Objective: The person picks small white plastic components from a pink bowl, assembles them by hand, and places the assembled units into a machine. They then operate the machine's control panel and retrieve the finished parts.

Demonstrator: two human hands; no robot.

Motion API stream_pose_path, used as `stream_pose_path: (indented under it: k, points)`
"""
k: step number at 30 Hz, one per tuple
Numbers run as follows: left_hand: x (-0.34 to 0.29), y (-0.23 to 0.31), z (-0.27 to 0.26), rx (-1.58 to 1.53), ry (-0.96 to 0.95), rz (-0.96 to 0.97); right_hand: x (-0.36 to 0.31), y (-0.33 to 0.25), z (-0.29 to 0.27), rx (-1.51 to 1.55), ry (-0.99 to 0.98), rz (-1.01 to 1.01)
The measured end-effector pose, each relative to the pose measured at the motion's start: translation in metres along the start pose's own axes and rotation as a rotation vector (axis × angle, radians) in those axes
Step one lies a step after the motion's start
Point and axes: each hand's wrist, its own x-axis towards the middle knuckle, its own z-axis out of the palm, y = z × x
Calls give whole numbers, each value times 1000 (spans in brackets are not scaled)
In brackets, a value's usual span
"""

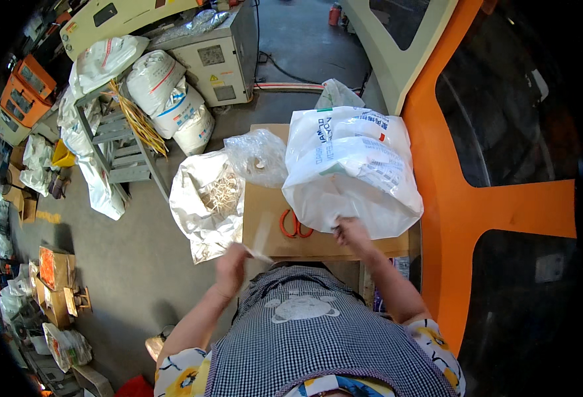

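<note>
My left hand [232, 268] is closed at the table's near left edge. A thin whitish piece [259, 255], blurred by motion, sticks out from its fingers; its kind cannot be made out. My right hand [352, 235] has its fingers drawn together at the front of a large white printed plastic bag [351, 165]. What those fingertips hold is too small to tell. Between my hands, red-handled scissors [294, 225] lie on the cardboard-covered table [261, 205]. To the left, an opened white sack [202, 228] holds many thin cream-coloured pieces [224, 194].
A clear plastic bag [257, 157] lies at the table's back left. Orange machine framing [447, 198] rises close on my right. Behind the sack stand a grey step ladder [129, 149] and stacked full white sacks [179, 106]. Cardboard boxes [54, 284] sit on the far left.
</note>
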Motion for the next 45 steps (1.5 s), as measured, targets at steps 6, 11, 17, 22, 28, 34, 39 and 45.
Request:
stream_pose_path:
  k: [6, 11, 17, 22, 28, 34, 39, 45]
  points:
    - [68, -158, -57, 49, 278, -449, 81, -6, -73, 389, 151, -330]
    - [134, -165, -48, 279, 314, -332, 56, 33, -65, -26, 200, -409]
    - [110, 9, 78, -97, -220, 391, -75, 36, 3, 239, 347, -122]
    - [22, 122, 174, -167, -954, 1352, -92, 138, 32, 538, 347, -1020]
    - [-31, 204, 218, -301, -1027, 1550, -243, 148, 34, 1268, 407, -1007]
    - [-121, 322, 256, -619, -1394, 1375, -359, 213, 28, 1492, 663, -1054]
    - [-240, 421, 258, -1036, -1541, 1188, -393, 262, 33, 1067, 1035, -771]
    - [-280, 446, 257, -787, -1876, 657, -418, 280, 27, 986, 1137, -592]
